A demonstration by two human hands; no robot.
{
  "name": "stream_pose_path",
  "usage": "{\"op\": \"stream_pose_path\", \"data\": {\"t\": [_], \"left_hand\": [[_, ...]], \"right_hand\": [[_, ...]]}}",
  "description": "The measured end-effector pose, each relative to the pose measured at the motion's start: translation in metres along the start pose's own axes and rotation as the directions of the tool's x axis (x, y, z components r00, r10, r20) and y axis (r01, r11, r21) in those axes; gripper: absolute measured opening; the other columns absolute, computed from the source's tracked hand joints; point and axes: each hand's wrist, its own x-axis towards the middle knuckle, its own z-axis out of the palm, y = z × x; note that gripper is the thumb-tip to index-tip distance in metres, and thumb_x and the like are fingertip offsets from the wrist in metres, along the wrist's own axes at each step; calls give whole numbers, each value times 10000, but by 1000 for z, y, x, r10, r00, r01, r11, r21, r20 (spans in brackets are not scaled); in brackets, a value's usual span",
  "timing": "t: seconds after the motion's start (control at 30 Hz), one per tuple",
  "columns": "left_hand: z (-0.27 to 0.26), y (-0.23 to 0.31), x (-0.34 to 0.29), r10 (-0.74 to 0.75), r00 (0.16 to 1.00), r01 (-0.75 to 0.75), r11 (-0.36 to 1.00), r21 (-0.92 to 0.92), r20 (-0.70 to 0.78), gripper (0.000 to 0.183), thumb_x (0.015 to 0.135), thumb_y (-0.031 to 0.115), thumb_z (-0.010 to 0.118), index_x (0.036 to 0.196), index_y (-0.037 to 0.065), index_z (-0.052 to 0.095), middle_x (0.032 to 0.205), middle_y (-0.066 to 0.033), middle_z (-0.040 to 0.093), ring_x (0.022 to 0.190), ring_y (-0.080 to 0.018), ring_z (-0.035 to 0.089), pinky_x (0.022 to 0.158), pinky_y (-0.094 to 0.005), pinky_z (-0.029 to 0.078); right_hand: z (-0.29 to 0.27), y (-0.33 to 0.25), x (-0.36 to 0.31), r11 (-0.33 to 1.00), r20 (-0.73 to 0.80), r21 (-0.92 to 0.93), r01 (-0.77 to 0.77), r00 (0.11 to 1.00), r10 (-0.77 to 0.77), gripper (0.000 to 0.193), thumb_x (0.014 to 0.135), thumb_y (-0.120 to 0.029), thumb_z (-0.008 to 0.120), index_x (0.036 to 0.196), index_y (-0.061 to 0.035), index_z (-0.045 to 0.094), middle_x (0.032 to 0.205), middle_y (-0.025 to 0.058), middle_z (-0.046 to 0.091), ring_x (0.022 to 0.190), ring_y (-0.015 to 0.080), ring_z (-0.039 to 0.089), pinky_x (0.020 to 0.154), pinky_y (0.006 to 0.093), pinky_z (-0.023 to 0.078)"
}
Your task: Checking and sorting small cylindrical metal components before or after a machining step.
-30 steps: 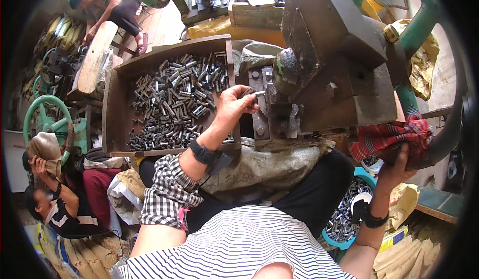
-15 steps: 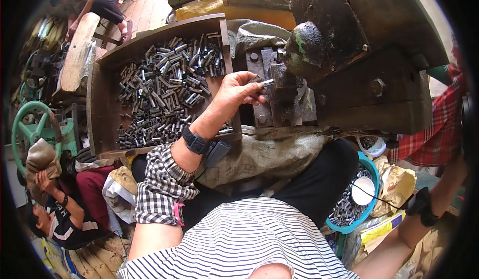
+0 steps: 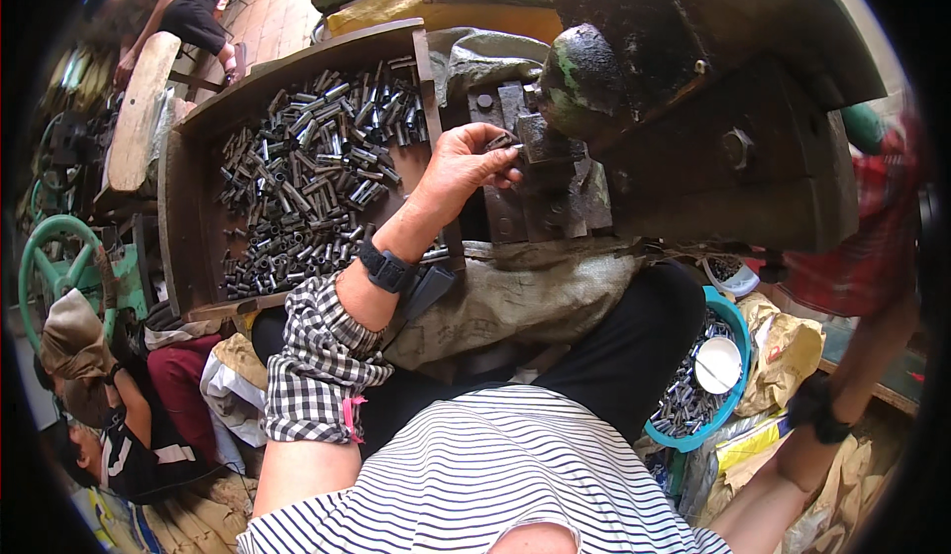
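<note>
My left hand [image 3: 474,163] is closed, with thumb and fingers pinching a small metal tube [image 3: 518,148] at the dark, oily metal block [image 3: 537,140] of a machine. Only the tube's bright end shows past my fingertips; another dark piece seems to sit in the fingers. My right arm reaches up along the right side. The right hand [image 3: 880,341] is smeared and dark near a red plaid cloth [image 3: 842,267], and its fingers cannot be made out. Beside my left forearm stands a wooden tray [image 3: 170,217] with many short metal tubes [image 3: 307,158] heaped in it.
The heavy machine body [image 3: 713,148] fills the upper right. A turquoise basin [image 3: 745,356] of metal pieces holds a white bowl [image 3: 718,365] by my right knee. Sacking [image 3: 515,302] hangs over my lap. Two people work at left, one near a green handwheel [image 3: 28,277].
My left hand still pinches at the block, but less of the tube shows. The red plaid cloth and right hand have moved and blurred. The whole view has shifted slightly.
</note>
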Motion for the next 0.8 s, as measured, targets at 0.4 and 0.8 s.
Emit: {"op": "stream_pose_path", "data": {"t": [0.4, 0.8], "left_hand": [[-1, 23, -22, -2, 988, 83, 851, 518, -154, 263, 830, 134, 658, 1022, -21, 566, 775, -38, 610, 578, -70, 580, 493, -190, 463], [0, 33, -32, -55, 996, 61, 995, -79, 76, 295, 884, 99, 583, 1141, -30, 516, 1002, -128, 625, 857, -199, 657, 728, -270, 549]], "right_hand": [[9, -27, -10, 168, 296, 827, -536, 670, 681, 511, 875, -118, 440, 1353, 34, 340, 1407, 150, 351, 1301, 244, 339, 1092, 393, 265], [-119, 136, -154, 143, 282, 861, -488, 692, 664, 445, 833, -113, 525, 1257, -13, 431, 1291, 129, 432, 1205, 262, 412, 1068, 411, 277]]}}
